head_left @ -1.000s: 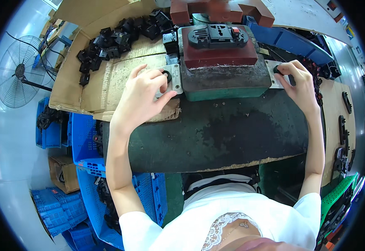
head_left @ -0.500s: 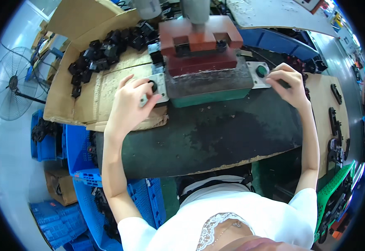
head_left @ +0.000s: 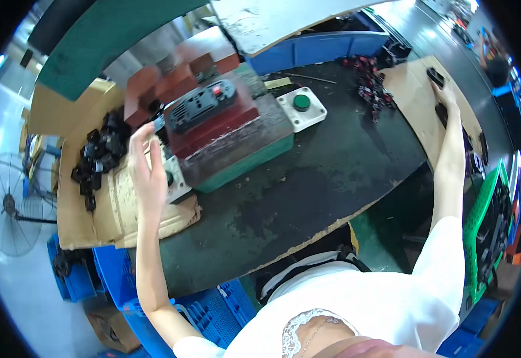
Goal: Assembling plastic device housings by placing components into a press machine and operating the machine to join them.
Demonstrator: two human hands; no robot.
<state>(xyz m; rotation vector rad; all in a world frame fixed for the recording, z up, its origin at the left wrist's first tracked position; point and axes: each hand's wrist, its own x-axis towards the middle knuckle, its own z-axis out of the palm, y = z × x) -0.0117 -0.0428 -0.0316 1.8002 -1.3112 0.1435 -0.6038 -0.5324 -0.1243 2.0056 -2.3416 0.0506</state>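
A long black slotted plastic housing [head_left: 203, 106] with a small red piece near its far end lies on the dark red lower block [head_left: 218, 132] of a press. My left hand [head_left: 147, 176] is raised beside the housing's near left end, thumb and fingers apart; whether a fingertip touches the end is unclear. Below that hand, a white button box [head_left: 177, 185] is partly hidden. Stretched far right, my right hand [head_left: 448, 98] has its fingers closed at a narrow black plastic part [head_left: 434, 76] on a cardboard sheet [head_left: 412, 89]. Its fingertips are partly hidden.
The red upper block [head_left: 183, 77] of the press stands behind the housing. A green-buttoned box [head_left: 302, 108] sits right of it. Black parts [head_left: 102, 149] fill a cardboard box on the left. Dark red and black pieces [head_left: 370, 89] are heaped by the sheet. A green crate [head_left: 472, 238] stands lower right.
My view has turned right. Both hands have left the button boxes: the left toward the housing, the right out to the cardboard sheet. The upper press block has lifted, uncovering the housing.
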